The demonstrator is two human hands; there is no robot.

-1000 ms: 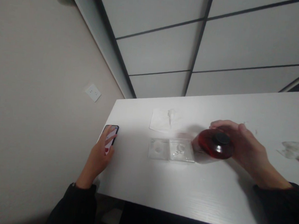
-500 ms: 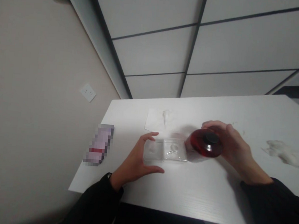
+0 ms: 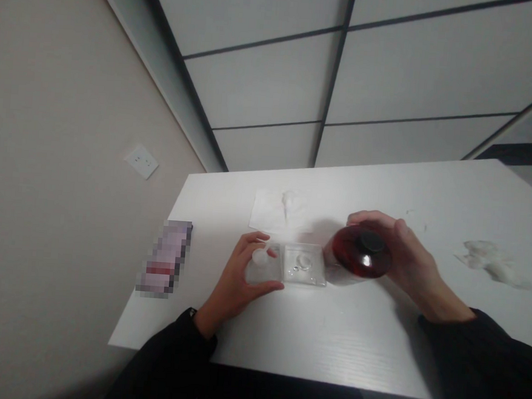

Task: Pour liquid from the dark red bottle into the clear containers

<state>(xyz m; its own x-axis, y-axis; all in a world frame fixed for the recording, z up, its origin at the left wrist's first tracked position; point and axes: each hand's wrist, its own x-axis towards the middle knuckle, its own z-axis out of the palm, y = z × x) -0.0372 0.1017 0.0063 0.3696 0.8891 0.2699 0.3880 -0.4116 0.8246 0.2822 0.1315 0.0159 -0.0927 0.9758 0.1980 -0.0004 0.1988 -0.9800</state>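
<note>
Bottle point(image 3: 356, 251) hides pt. R hand point(image 3: 410, 258) | L hand point(image 3: 237, 276) clasps clr box point(image 3: 265, 273), pt.-hid

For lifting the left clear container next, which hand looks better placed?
Left, most likely: the left hand spans the left clear container, fingers at its far edge and thumb at its near edge. The right hand is curved around the red bottle.

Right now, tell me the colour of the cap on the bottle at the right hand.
The cap is black, seen best in the head view.
</note>
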